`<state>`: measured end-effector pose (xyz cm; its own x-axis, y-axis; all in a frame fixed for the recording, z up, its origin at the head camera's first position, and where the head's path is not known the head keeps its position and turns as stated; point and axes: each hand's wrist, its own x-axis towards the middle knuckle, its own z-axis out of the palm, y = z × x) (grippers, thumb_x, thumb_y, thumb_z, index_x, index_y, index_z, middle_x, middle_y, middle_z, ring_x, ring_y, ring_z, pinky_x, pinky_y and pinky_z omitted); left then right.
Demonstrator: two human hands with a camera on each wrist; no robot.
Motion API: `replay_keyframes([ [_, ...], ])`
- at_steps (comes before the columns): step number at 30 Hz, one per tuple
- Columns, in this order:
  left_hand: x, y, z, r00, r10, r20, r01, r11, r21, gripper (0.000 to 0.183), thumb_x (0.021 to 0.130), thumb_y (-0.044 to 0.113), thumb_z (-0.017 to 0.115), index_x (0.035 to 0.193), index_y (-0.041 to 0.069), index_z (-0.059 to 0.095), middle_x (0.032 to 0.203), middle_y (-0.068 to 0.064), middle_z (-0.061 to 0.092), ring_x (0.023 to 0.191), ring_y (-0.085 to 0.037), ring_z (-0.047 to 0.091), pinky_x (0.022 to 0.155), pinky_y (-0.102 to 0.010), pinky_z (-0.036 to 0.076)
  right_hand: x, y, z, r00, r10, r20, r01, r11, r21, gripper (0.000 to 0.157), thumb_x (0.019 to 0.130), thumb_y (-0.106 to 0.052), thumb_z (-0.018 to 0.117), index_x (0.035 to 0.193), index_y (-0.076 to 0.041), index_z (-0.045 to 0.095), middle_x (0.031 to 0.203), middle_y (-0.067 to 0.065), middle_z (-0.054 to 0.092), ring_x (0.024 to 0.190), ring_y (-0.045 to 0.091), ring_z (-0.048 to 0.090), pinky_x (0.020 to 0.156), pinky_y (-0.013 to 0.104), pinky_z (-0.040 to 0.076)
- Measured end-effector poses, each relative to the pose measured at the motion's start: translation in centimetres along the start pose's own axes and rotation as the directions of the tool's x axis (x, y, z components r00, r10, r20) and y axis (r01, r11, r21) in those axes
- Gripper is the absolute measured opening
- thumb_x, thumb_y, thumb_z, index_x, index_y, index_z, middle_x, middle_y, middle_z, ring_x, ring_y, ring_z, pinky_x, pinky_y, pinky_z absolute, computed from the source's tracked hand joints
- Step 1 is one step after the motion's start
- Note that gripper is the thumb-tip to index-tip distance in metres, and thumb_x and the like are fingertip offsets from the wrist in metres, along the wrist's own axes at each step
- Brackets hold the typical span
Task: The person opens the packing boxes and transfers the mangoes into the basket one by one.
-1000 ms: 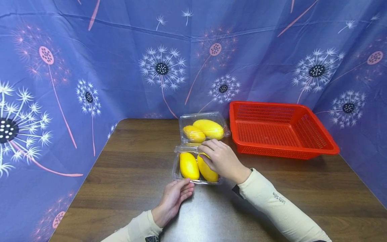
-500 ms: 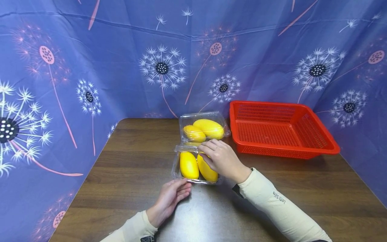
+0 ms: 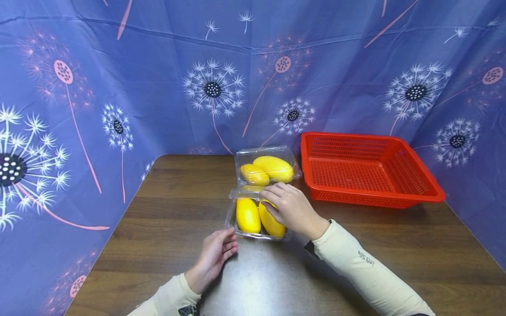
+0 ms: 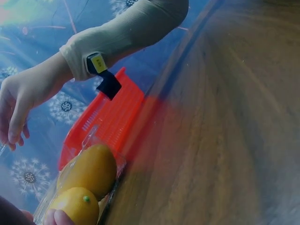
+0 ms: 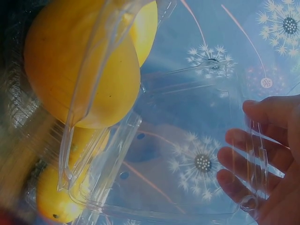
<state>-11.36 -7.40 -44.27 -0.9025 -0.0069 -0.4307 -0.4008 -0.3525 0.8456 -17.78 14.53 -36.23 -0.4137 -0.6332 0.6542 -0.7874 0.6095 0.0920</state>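
Observation:
A clear plastic clamshell fruit box (image 3: 258, 236) stands on the table with two yellow mangoes (image 3: 248, 216) lying side by side in it. Its lid (image 5: 255, 150) is raised, and my right hand (image 3: 290, 206) pinches the lid's edge between thumb and fingers. My left hand (image 3: 213, 254) is at the box's front left corner, its thumb touching the rim and its fingers loosely bent. In the left wrist view its fingertips (image 4: 58, 218) show beside a mango. The right hand hides part of the right mango in the head view.
Behind stands a second clear clamshell box (image 3: 242, 153), lid down, with two mangoes (image 3: 273, 168) inside. A red plastic basket (image 3: 371, 199) is at the back right of the wooden table (image 3: 166, 210). Blue dandelion-print cloth (image 3: 158, 87) hangs behind and at both sides.
My left hand has slid leftwards along the front rim, from near its middle to the left corner. The right hand keeps its hold on the raised lid, about where it was.

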Motion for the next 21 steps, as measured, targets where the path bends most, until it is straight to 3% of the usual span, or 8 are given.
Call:
replay_keyframes([
  [10, 1.4, 1.1, -0.7, 0.997, 0.043, -0.066, -0.041, 0.999, 0.023, 0.006, 0.093, 0.016, 0.060, 0.089, 0.012, 0.062, 0.073, 0.007, 0.060, 0.063, -0.005, 0.055, 0.059, -0.016, 0.048, 0.0, 0.0, 0.1, 1.000, -0.021, -0.013, 0.021, 1.000, -0.005, 0.031, 0.074, -0.012, 0.082, 0.103, -0.006, 0.072, 0.097, 0.005, 0.074, 0.086, 0.022, 0.066, 0.077, 0.035, 0.057],
  [21, 4.9, 1.9, -0.9, 0.997, 0.076, -0.007, -0.076, 0.994, 0.074, 0.018, 0.094, 0.013, 0.057, 0.104, 0.001, 0.066, 0.077, 0.007, 0.064, 0.066, -0.005, 0.052, 0.061, -0.016, 0.044, -0.1, -0.1, 0.1, 0.999, -0.033, -0.014, 0.033, 0.999, -0.004, 0.027, 0.074, -0.011, 0.082, 0.099, -0.006, 0.072, 0.096, 0.004, 0.073, 0.087, 0.022, 0.066, 0.079, 0.035, 0.058],
])
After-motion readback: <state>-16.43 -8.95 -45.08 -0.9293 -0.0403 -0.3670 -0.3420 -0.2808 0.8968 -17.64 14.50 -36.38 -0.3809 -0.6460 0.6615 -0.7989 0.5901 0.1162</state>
